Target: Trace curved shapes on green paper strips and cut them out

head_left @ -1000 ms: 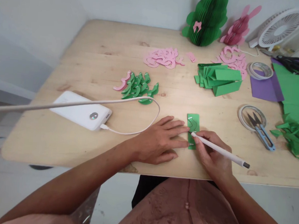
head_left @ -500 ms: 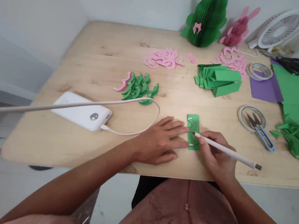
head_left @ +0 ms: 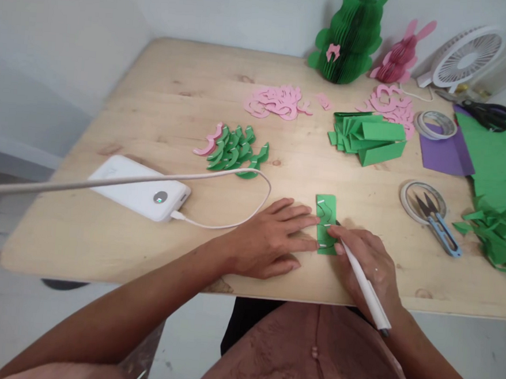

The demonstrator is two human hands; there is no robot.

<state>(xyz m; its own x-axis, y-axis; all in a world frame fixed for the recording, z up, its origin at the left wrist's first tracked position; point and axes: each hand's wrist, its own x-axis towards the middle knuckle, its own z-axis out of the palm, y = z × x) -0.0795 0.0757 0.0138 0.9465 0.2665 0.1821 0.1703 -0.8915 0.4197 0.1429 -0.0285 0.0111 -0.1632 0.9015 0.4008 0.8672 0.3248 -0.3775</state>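
A small green paper strip (head_left: 327, 209) lies near the table's front edge, with curved dark lines drawn on it and short white marks along its left side and middle. My left hand (head_left: 271, 237) rests flat on the table with fingers spread, its fingertips pressing the strip's left edge. A white pen (head_left: 365, 284) is gripped in my right hand (head_left: 369, 261), its back end tilted toward me. The pen's dark tip shows just past the strip's right edge. My right index fingertip touches the strip.
Behind lie green curved cutouts (head_left: 232, 150), pink paper pieces (head_left: 276, 101) and folded green paper (head_left: 369, 137). A power bank (head_left: 140, 190) with a cable sits left. Right are thread snips (head_left: 439, 225) on a tape roll (head_left: 408, 206). Paper rabbits (head_left: 348, 40) and a fan (head_left: 470, 57) stand at the back.
My right hand has turned the pen so its back end swings toward me, and its tip has moved off the strip's middle to the right edge. My left hand stays put.
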